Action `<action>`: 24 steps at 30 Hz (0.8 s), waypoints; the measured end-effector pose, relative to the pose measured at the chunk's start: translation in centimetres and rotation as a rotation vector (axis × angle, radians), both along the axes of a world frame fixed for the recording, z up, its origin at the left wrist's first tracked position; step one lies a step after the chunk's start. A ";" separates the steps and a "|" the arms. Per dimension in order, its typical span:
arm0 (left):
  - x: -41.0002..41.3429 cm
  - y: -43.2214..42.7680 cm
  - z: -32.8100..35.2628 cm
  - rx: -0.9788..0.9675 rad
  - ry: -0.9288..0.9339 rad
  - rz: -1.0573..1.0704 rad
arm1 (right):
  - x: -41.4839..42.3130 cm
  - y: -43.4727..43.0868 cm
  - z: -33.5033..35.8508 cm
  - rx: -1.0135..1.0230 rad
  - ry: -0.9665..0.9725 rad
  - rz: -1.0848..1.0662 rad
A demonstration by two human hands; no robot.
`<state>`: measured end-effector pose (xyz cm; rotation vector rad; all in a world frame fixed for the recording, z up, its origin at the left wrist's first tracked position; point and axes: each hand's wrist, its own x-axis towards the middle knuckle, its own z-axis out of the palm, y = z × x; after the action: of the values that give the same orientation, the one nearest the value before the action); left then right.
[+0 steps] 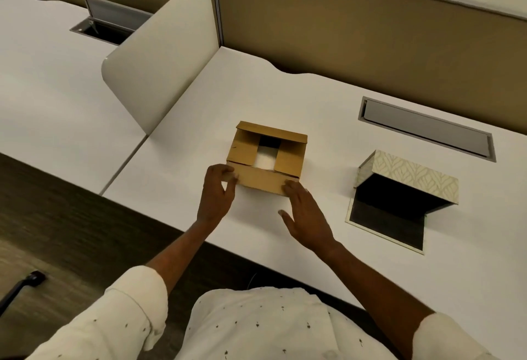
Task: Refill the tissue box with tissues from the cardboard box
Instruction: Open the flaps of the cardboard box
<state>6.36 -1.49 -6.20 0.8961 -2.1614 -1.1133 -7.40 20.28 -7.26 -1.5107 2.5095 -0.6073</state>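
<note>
A small brown cardboard box (266,157) sits near the middle of the white surface (199,120), its top flaps partly folded in, with white tissues (265,158) showing through the gap. The left hand (217,193) pinches the box's near left corner, while the right hand (306,214) lies open, fingertips touching the near right corner. The leaf-patterned tissue box (405,188) stands open, well apart to the right.

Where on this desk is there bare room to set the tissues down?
Bare desk lies between the cardboard box and the open tissue box, and behind both toward the cable hatch. It is crowded at the cardboard box's near edge, where left hand and right hand sit.
</note>
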 end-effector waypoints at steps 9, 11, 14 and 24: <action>-0.6 -1.6 -0.1 -0.652 -0.495 -0.198 | -1.9 -1.6 0.2 0.191 0.279 0.051; -1.6 -2.3 0.5 -0.765 -0.533 -0.340 | -3.2 -3.2 1.4 0.156 0.328 0.065; -3.5 -3.3 1.6 -0.764 -0.693 -0.540 | -4.8 -5.7 3.2 0.192 0.325 0.120; -7.7 -4.2 5.0 -1.101 -0.932 -0.625 | -8.0 -10.2 6.1 0.257 0.464 0.294</action>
<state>-1.38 -5.73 -1.18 0.1609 -3.2820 0.5643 -15.38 10.11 -1.16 -2.0402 2.4546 0.1233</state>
